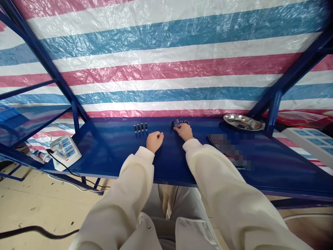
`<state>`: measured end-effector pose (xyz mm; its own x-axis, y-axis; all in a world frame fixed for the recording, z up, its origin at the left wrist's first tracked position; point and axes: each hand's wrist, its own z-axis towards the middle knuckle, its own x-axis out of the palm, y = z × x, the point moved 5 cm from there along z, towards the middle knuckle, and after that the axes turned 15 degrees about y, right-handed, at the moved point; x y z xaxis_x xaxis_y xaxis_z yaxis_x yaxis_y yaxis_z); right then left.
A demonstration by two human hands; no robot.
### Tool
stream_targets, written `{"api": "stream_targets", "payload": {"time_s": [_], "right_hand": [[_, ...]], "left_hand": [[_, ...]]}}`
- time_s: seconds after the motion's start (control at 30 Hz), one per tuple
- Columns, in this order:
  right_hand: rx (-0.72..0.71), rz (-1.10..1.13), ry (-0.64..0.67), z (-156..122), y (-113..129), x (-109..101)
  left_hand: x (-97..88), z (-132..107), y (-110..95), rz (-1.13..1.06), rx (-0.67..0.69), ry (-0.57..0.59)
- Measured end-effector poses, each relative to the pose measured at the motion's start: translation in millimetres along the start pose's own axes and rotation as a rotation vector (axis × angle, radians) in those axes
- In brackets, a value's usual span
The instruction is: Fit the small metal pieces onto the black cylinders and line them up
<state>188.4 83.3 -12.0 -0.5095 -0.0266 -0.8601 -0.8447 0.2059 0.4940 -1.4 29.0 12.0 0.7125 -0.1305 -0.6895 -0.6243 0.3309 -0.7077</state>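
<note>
My left hand [155,141] is curled closed above the blue table; whatever is inside it, if anything, is hidden. Farther back and to the right, my right hand [184,132] has its thumb and fingers pinched together, touching or just beside a small black cylinder [172,125]. Behind its fingers stands a small clear piece [177,122], and a row of several small clear and dark pieces [185,122] is partly covered by the hand. Several short black cylinders with pale lower ends [140,127] stand upright in a row, beyond my left hand and to its left.
A shiny metal dish [243,122] sits at the back right of the blue table [111,149]. A flat dark device [226,152], partly blurred, lies by my right forearm. One white power strip [65,151] is at the left end, another [312,142] at the right. Striped sheeting [166,69] hangs behind.
</note>
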Motion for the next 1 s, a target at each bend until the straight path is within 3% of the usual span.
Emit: {"api": "stream_targets", "payload": {"time_s": [0.17,0.33,0.43,0.53,0.63,0.8,1.0], "right_hand": [[-0.023,-0.052,0.028,-0.7,0.0,-5.4],[-0.062,-0.024,-0.054,-29.4,15.4,-11.1],[-0.271,0.124,-0.146,-50.3,33.6,-3.0],[-0.554,0.192,-0.062,-60.6,49.9,14.3],[-0.608,0.245,-0.059,-60.8,49.9,20.4],[-0.583,0.298,-0.060,-58.7,46.3,19.3],[-0.574,0.301,-0.047,-58.6,45.4,20.6]], "left_hand": [[-1.7,1.4,2.5,0.009,-0.023,-0.024],[-2.1,-2.3,-4.1,0.113,-0.031,-0.003],[-8.5,-8.7,-16.0,0.319,0.020,-0.008],[-28.9,-11.9,-26.8,0.519,0.067,-0.091],[-59.3,-4.0,-26.7,0.636,0.025,-0.156],[-87.3,25.4,-9.3,0.795,-0.050,0.045],[-82.8,40.3,-3.2,0.901,-0.030,0.144]]}}
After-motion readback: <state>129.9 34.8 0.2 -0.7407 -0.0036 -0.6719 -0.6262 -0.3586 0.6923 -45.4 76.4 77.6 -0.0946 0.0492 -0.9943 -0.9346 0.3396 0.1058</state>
